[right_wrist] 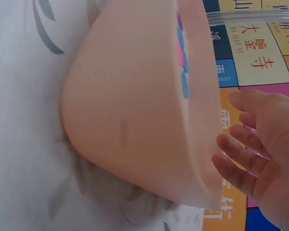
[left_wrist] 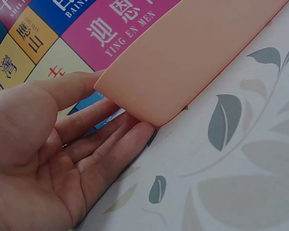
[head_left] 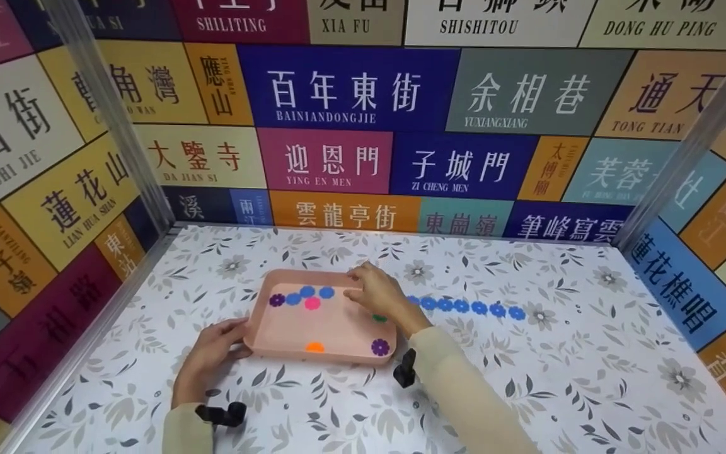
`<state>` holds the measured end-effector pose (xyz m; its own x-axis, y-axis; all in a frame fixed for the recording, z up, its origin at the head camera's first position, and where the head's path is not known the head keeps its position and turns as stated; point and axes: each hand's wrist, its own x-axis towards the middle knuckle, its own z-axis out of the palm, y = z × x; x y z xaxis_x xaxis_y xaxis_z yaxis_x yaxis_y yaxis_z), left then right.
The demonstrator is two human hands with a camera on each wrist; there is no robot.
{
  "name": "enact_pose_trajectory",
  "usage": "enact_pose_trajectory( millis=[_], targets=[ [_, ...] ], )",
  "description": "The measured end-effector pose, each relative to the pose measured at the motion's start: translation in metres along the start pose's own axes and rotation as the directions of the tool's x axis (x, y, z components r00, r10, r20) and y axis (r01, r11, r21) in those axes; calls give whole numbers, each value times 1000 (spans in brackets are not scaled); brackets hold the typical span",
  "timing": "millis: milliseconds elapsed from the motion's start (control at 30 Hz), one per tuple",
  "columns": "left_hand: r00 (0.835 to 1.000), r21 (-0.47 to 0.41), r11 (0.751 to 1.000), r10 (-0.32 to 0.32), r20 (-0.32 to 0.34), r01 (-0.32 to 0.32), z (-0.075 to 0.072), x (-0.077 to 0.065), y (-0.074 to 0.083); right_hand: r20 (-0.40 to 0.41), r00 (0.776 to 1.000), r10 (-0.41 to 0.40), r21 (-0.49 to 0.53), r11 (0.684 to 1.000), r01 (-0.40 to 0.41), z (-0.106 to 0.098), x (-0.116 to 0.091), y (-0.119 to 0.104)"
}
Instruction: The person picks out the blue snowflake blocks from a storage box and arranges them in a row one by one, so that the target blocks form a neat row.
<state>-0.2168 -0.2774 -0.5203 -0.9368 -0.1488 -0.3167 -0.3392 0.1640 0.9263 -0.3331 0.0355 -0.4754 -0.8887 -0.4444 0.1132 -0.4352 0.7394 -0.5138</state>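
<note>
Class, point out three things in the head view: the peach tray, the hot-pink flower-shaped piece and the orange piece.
peach tray point(head_left: 331, 325): head view, bare floor
hot-pink flower-shaped piece point(head_left: 312, 304): head view, middle
orange piece point(head_left: 315, 347): head view, visible upper part

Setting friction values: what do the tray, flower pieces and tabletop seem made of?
Tray: likely molded plastic, smooth and matte to satin; one-piece walls, rounded corners, soft shading.
Flower pieces: perhaps plastic or foam; bright, opaque color, but too small to judge finish.
Tabletop: possibly printed film or paper, low-gloss; flat leaf print, no visible weave.
</note>
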Motion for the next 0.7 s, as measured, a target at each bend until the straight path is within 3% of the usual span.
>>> enact_pose_trajectory(
  millis=[233,400,700],
  targets=[
    [1000,-11,1000,-9,2,9,0,1,0,60,997,38,100,994,-44,20,7,-1],
    [1000,-31,999,31,-1,-31,-1,0,1,123,990,63,160,984,-83,24,13,-8],
    [1000,-35,999,14,-5,-14,-2,2,1,110,993,33,115,992,-46,35,22,-14]
  ],
)
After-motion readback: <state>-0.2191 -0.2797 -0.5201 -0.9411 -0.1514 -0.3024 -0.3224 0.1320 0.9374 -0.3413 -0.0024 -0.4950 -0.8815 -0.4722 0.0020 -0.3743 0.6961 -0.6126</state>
